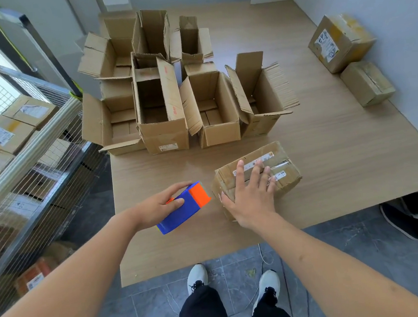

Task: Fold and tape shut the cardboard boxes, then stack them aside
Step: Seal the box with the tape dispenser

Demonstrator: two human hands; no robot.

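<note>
The closed cardboard box (257, 179) lay near the front edge of the wooden table (342, 145), flaps folded down. The right hand (251, 195) rested flat on its top, fingers spread and straight. The left hand (160, 205) gripped the blue-and-orange tape dispenser (184, 208) just beside the box's left end, fingers curled over its body. Open cardboard boxes (171, 98) stood clustered behind. Two sealed boxes (351, 60) sat at the table's far right.
</note>
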